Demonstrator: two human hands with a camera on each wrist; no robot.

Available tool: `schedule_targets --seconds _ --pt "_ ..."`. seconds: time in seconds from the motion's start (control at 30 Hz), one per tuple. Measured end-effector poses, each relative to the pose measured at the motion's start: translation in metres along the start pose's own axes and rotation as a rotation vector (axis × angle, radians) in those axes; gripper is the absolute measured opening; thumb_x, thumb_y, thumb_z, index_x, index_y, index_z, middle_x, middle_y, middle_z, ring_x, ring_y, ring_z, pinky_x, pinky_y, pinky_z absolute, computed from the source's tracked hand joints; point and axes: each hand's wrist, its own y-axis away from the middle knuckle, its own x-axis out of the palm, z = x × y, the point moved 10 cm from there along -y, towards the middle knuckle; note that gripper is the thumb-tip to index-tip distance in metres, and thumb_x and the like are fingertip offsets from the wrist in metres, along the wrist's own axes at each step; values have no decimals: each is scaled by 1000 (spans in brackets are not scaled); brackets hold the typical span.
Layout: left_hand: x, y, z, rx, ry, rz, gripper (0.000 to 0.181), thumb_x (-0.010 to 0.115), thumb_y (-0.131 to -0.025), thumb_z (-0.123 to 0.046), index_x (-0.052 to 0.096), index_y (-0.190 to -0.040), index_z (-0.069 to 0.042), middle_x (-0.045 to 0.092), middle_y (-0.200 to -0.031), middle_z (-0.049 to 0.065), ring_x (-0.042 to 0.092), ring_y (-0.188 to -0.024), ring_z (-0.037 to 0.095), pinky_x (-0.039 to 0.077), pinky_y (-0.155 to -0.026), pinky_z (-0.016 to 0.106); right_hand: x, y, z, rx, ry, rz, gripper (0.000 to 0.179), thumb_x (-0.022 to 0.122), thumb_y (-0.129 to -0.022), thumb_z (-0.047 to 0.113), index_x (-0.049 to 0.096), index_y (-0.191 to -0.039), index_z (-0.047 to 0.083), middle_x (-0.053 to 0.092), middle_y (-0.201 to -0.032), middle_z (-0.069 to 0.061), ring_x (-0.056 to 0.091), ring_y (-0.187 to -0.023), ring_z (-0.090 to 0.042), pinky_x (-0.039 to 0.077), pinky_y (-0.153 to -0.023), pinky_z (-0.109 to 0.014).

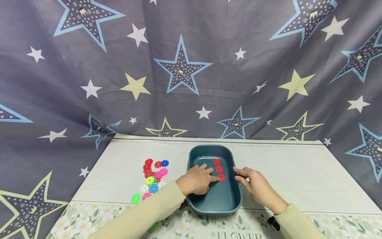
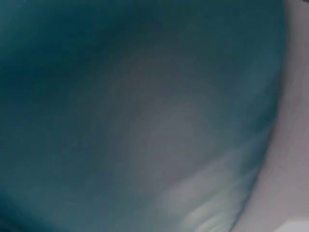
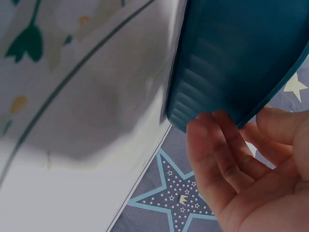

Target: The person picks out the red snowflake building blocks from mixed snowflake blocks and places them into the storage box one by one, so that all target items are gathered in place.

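Observation:
A dark teal basin [image 1: 219, 200] with rounded corners stands on the table. Three red flower-shaped discs lie in a line on its floor, the nearest red disc [image 1: 221, 177] right at my left index fingertip. My left hand [image 1: 197, 180] reaches over the basin's left side, fingers spread and mostly straight. On the opposite side, my right hand [image 1: 253, 182] holds the basin's right rim. The right wrist view shows the thumb at the rim and the fingers [image 3: 205, 154] against the outer wall. Blurred teal plastic [image 2: 120, 121] fills most of the left wrist view.
Left of the basin lies a loose pile of flower discs in several colours, among them a blue disc [image 1: 164, 163] and a green disc [image 1: 135, 198]. A white cloth [image 1: 283, 166] with a floral front border covers the table. A starred grey curtain [image 1: 226, 83] hangs behind.

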Motion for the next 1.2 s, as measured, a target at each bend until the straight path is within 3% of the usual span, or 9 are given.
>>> schedule_targets --seconds 0.13,0.4,0.47,0.57,0.73,0.9,1.03,1.2 --pt "-13 9 2 56 50 -98 44 57 -93 -27 51 -136 -33 52 -120 -2 44 -97 17 41 -85 32 1 -1 0 3 -9 -1 33 65 -89 10 64 -120 -1 60 -82 10 56 -71 -4 43 -58 -25" --pt "-43 48 19 122 141 -446 34 54 -91 -16 62 -124 -14 55 -100 0 41 -82 16 37 -75 28 0 0 -2 10 -15 1 34 64 -90 13 63 -121 1 62 -86 8 56 -74 -5 42 -59 -25" --pt "-48 58 24 115 183 -512 34 53 -91 -14 62 -124 -12 54 -101 0 39 -82 15 36 -74 27 -2 2 -3 18 -9 3 34 65 -90 13 63 -121 1 62 -86 9 55 -73 -5 42 -58 -25" --pt "-51 71 36 50 243 -559 34 51 -92 -15 60 -125 -11 53 -103 1 41 -86 14 38 -75 26 -3 3 -3 22 -5 2 34 65 -89 13 64 -121 1 61 -85 10 55 -73 -5 41 -58 -25" --pt "-43 94 68 -117 277 -610 33 58 -88 -13 61 -121 -8 55 -101 2 48 -89 16 44 -74 29 -2 2 -2 14 -8 -5 33 66 -89 12 65 -120 1 61 -84 12 56 -73 -5 42 -58 -26" --pt "-18 116 101 -228 260 -633 33 68 -80 -9 64 -112 -4 58 -97 7 51 -86 24 46 -76 35 0 1 -3 14 -12 -2 33 65 -89 12 64 -120 1 61 -84 12 56 -72 -5 42 -57 -25" --pt "7 132 134 -360 309 -561 36 71 -77 -6 63 -111 0 58 -99 12 51 -87 29 45 -78 40 -2 1 -2 14 -4 -14 33 66 -88 12 65 -120 1 60 -84 12 55 -72 -5 41 -57 -25" --pt "39 153 173 -546 376 -395 36 73 -76 -13 63 -108 -1 55 -90 9 47 -80 26 44 -70 40 -1 1 -1 16 1 -8 33 67 -88 13 65 -120 2 60 -83 13 55 -72 -5 41 -57 -25"
